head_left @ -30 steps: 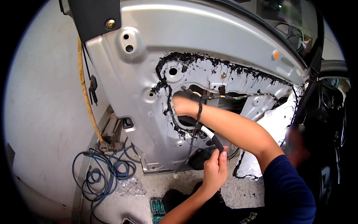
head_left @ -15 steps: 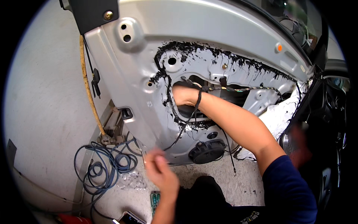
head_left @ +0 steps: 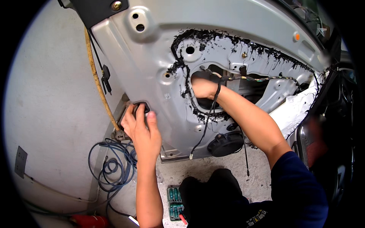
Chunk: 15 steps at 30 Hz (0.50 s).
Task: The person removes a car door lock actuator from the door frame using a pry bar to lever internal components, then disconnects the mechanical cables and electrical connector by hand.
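Note:
A silver car door stands with its bare inner panel before me, a ragged ring of black sealant round its openings. My left hand rests at the door's rear edge, fingers spread and fingertips on the black door latch. Through the panel's rear opening reaches my right hand; its fingers are hidden inside the door. A taped wiring harness crosses the openings, and one branch with a pale connector hangs over my right wrist. Below it sits a round black speaker.
Coiled blue hose lies by the white wall at the left. On the floor is a green tool case with screwdrivers, near my knees. A black cable dangles below the door. White sheeting hangs loose at the right.
My left hand has moved up from below the door's lower corner to the latch at its edge. My right hand stays inside the opening. The view has shifted, with the door appearing farther right.

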### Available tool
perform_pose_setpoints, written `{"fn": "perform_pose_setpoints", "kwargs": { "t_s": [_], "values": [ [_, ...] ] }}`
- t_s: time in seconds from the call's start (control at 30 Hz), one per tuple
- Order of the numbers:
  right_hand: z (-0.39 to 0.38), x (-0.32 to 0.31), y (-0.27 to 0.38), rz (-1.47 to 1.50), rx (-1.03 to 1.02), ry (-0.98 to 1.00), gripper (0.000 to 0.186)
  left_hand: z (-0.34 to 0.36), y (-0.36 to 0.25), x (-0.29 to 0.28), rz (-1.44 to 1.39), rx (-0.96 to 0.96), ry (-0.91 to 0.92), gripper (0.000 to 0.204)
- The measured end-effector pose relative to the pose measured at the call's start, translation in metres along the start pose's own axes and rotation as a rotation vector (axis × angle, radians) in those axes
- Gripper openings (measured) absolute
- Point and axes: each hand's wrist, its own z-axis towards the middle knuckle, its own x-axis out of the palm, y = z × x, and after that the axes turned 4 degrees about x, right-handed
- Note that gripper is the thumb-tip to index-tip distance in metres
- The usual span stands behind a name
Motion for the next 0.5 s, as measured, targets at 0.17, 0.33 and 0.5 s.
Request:
{"fn": "perform_pose_setpoints", "kwargs": {
  "t_s": [0.17,0.33,0.5],
  "values": [
    [-0.006,-0.007,0.021,-0.399,0.026,-0.076,0.025,0.01,0.002,-0.011,-0.135,-0.056,0.133,0.048],
    [-0.009,-0.013,0.022,-0.387,0.075,-0.059,0.027,0.024,0.02,-0.016,-0.484,-0.131,0.273,0.042],
    [-0.035,-0.014,0.047,-0.148,0.096,-0.076,0.029,0.03,0.026,-0.019,-0.482,-0.131,0.302,0.04]
  ]
}}
